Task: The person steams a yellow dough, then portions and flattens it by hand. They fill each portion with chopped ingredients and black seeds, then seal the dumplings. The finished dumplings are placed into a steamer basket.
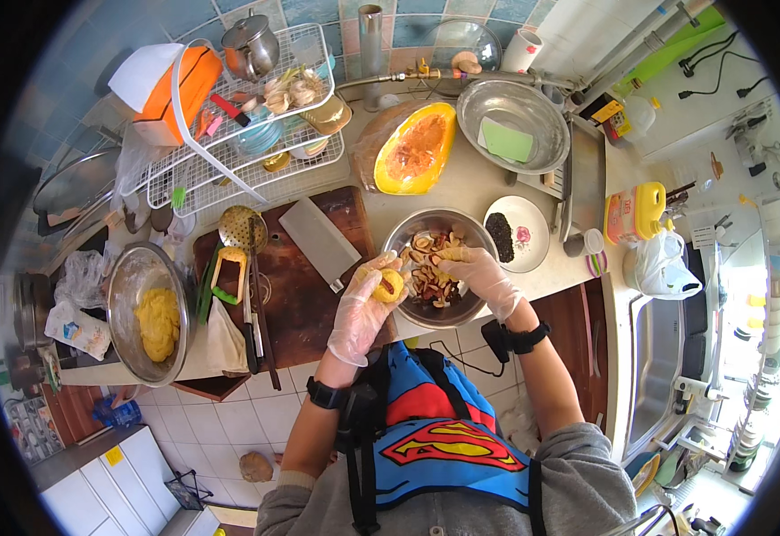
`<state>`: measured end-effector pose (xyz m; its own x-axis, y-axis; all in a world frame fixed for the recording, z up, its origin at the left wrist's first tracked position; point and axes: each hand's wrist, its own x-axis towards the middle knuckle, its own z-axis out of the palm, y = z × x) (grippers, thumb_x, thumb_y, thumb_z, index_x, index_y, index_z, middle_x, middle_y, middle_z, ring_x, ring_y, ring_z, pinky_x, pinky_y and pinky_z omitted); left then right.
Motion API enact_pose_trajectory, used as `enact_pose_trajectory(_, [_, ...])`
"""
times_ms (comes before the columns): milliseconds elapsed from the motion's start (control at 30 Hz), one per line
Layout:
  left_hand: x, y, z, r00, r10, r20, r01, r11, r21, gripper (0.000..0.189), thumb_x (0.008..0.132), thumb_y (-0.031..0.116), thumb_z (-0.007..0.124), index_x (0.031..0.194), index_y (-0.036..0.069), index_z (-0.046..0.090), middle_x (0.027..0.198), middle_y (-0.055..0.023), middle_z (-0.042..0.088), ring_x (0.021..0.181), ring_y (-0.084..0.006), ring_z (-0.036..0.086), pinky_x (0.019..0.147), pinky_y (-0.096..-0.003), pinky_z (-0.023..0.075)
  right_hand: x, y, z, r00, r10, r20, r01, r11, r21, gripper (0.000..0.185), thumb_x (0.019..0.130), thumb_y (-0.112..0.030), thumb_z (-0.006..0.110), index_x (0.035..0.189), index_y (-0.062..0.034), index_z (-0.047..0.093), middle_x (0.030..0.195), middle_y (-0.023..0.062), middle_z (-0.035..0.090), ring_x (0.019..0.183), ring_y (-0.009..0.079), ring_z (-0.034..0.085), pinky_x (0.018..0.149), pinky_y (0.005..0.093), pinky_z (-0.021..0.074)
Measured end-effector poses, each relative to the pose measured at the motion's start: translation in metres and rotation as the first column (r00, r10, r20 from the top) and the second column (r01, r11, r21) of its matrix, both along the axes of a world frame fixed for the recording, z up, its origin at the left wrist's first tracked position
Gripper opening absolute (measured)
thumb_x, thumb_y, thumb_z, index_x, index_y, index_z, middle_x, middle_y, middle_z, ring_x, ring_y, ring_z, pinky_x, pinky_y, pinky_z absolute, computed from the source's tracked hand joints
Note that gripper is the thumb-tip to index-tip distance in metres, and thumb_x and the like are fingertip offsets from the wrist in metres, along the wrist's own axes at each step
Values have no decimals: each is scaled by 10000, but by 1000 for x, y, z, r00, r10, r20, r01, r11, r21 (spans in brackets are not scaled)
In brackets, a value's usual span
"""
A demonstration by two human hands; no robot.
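My left hand, in a clear plastic glove, holds a yellow dough ball with a reddish-brown piece set in its top. It is at the left rim of a steel bowl. Sliced nuts and dried fruit pieces lie in that bowl. Over its right side is my right hand, gloved too, with a small reddish dried fruit piece pinched at the fingertips. Behind the bowl, to the right, a white plate carries a heap of black seeds.
A cleaver lies on the wooden board, beside a peeler, a skimmer and chopsticks. Yellow dough fills part of a large steel basin. Farther back are a wrapped cut pumpkin and a metal basin.
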<state>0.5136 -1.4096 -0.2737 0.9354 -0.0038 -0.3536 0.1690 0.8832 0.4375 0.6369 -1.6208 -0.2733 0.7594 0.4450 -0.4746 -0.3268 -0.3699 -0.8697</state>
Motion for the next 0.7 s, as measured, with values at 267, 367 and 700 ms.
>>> enact_pose_trajectory(267, [3, -1, -2, 995, 4, 95, -29, 964, 264, 476, 896, -1, 691, 1342, 41, 529, 1349, -88, 557, 1221, -243, 580, 1026, -326, 492, -5, -19, 13, 980, -195, 28, 194, 980, 47, 291, 907, -41, 659, 1189, 31, 639, 1011, 47, 682, 860, 93, 629, 806, 240, 527])
enact_pose_trajectory(367, [1, -4, 2, 987, -75, 145, -4, 877, 480, 536, 870, -46, 699, 1362, 39, 506, 1367, -81, 543, 1227, -227, 575, 1041, -334, 485, -16, -13, 29, 981, -192, -27, 194, 969, 150, 242, 920, -38, 652, 1151, 33, 664, 1036, 54, 704, 912, 97, 646, 854, 238, 523])
enact_pose_trajectory(700, [-1, -14, 16, 962, -194, 191, 13, 735, 678, 676, 841, -107, 670, 1449, 49, 420, 1465, -71, 465, 1330, -162, 459, 1134, -311, 360, -49, 28, 74, 989, -136, 61, 118, 962, 246, 206, 923, -70, 659, 1112, 0, 699, 1013, 29, 723, 917, 85, 632, 855, 254, 514])
